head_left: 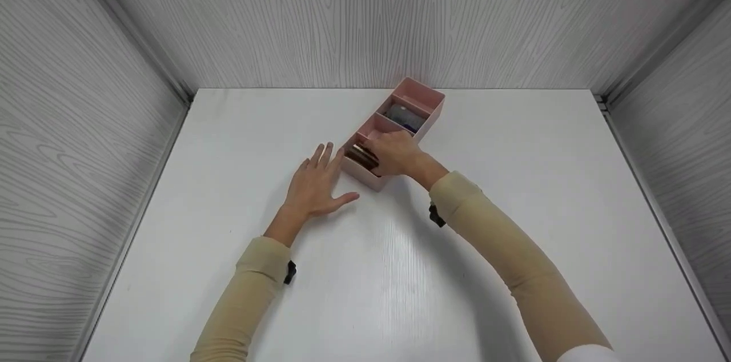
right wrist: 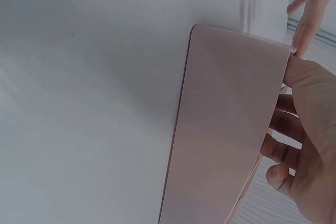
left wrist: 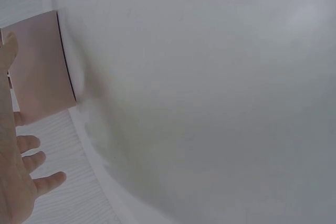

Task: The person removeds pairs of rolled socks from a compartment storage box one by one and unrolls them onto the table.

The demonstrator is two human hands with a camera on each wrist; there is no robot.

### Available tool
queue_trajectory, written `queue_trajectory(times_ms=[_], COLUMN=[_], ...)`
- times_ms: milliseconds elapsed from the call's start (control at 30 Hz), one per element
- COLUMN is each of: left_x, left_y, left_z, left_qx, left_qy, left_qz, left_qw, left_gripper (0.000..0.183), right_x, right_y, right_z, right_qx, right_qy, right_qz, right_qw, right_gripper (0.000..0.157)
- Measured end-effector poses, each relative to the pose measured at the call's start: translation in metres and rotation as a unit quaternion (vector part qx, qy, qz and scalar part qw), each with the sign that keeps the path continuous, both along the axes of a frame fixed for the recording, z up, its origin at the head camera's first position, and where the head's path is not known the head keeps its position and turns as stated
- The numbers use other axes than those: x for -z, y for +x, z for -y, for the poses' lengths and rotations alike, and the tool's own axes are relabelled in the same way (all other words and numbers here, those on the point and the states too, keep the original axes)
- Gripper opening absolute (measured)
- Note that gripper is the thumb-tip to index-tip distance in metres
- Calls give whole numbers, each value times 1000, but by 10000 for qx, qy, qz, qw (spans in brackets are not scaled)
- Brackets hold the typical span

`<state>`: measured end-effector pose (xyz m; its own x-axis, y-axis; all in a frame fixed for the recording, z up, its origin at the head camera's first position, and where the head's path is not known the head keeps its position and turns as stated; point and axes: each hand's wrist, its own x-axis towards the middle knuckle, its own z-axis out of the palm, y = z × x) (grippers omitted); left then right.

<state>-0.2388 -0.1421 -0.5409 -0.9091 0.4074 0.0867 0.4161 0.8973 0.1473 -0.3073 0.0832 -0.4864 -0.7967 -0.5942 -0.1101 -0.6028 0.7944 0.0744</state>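
Note:
A long pink box (head_left: 371, 179) with several compartments lies slantwise on the table; its side wall (right wrist: 226, 108) fills much of the right wrist view. My right hand (head_left: 397, 153) reaches into its near end from above, fingers curled over the rim. It appears to pinch a dark brown, gold-edged item (head_left: 361, 156) in the nearest compartment; the item's kind is unclear and the fingertips are partly hidden. My left hand (head_left: 313, 185) is spread flat beside the box, its index finger at the near left corner. The box's end wall (left wrist: 42, 66) shows past that hand in the left wrist view.
A grey, clear-looking packet (head_left: 405, 116) lies in a farther compartment of the box. The white table (head_left: 274, 316) is bordered by a grey wood-grain back wall (head_left: 320, 19) and side walls, with the box's far end close to the back wall.

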Motion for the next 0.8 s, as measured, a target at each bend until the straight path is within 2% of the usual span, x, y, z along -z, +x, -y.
queue_trajectory(times_ms=[467,800], left_x=[0,1], left_y=[-1,0], left_z=[0,1], left_qx=[-58,-42], left_qy=[-106,-49], left_qz=[153,21], left_qw=[9998,10000], left_gripper=[110,108], right_x=[8,10], right_y=[-4,-3], right_z=[1,-5], right_qx=[262,75], right_qy=[-575,-904], right_qz=[600,505], right_qw=[9962,9946], right_gripper=[34,29])
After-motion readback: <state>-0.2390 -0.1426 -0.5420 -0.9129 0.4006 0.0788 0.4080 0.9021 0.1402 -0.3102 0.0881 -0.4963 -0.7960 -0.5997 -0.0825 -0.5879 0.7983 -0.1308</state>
